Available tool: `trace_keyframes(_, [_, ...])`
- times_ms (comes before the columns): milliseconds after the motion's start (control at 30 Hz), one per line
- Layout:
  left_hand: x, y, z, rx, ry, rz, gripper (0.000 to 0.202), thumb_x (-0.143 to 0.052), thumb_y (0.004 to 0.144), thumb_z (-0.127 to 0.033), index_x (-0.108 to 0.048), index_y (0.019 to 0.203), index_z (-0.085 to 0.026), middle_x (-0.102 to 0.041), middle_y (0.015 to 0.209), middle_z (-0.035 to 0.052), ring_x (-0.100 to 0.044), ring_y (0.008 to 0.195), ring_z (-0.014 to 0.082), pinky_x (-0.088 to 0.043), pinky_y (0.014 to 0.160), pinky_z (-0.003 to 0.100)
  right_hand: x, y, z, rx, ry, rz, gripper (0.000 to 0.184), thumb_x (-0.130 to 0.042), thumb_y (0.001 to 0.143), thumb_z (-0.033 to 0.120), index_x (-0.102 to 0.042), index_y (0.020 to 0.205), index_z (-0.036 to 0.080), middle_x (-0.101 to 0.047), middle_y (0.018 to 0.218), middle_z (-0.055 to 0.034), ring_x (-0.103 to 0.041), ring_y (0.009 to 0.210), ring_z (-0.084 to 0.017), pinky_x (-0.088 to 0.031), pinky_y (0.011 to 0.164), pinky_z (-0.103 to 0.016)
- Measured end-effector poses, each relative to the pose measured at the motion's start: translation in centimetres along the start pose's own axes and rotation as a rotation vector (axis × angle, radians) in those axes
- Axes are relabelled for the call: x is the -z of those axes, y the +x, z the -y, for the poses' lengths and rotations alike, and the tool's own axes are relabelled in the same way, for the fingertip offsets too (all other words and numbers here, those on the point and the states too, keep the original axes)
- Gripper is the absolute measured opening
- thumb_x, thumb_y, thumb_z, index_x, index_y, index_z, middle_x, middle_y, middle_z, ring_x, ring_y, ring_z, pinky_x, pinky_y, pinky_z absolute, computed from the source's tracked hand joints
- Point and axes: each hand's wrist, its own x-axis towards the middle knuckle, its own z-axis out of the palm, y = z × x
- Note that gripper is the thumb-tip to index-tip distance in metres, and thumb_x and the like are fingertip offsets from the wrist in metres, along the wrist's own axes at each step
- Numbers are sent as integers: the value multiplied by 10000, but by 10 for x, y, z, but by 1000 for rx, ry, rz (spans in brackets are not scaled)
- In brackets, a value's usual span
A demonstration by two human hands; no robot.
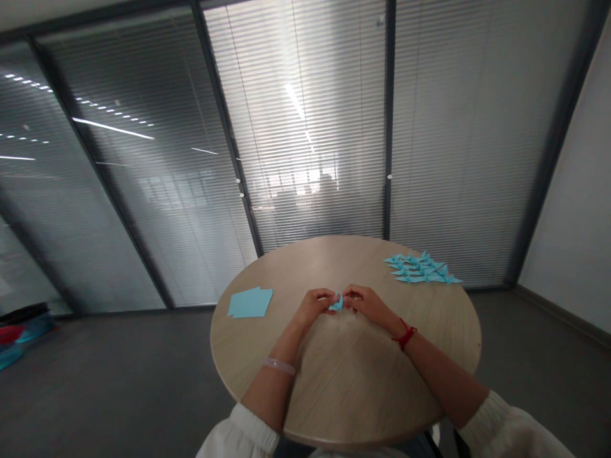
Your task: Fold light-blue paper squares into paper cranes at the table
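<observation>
Between my two hands, over the middle of the table, is a small folded piece of light blue paper (337, 304). My left hand (319, 302) pinches its left side with thumb and fingers. From the other side, the fingers of my right hand (361, 299) are closed at its right edge. Its exact folded shape is partly hidden by my fingers. To the left lie flat light blue paper sheets (251, 303), slightly fanned over each other. At the far right of the table, several folded blue paper cranes (420, 268) sit grouped in rows.
The round wooden table (372, 381) has its near edge close to my body. Behind it stands a glass partition with blinds (310, 114). Blue and red objects (23, 334) rest on the grey floor at the far left. A white wall (573, 203) is on the right.
</observation>
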Motion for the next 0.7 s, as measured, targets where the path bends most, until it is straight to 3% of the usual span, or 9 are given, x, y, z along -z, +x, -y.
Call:
trace_keyframes(133, [-1, 0, 0, -2, 48, -5, 430, -772, 541, -487, -701, 749, -118, -619, 669, 27, -539, 604, 108, -491, 577, 233, -1, -2, 4, 81, -115, -96, 133, -535, 776, 241, -579, 880, 172, -592, 760, -10, -548, 663, -120, -430, 566, -207])
trace_keyframes(300, [-3, 1, 1, -27, 70, -7, 412, -769, 542, -486, -689, 690, -110, -583, 616, 11, -512, 571, 94, -483, 556, 223, -1, -2, 8, 196, -249, -123, 108, -507, 764, 152, -587, 833, 174, -582, 811, -23, -541, 735, -134, -426, 651, -235])
trace_keyframes(700, [-4, 5, 8, -18, 104, -23, 429, -760, 549, -498, -669, 709, -110, -621, 663, 39, -559, 588, 120, -496, 537, 235, 0, -3, 0, 290, -450, -143, 52, -552, 828, 198, -600, 815, 185, -539, 805, -31, -513, 744, -148, -419, 665, -251])
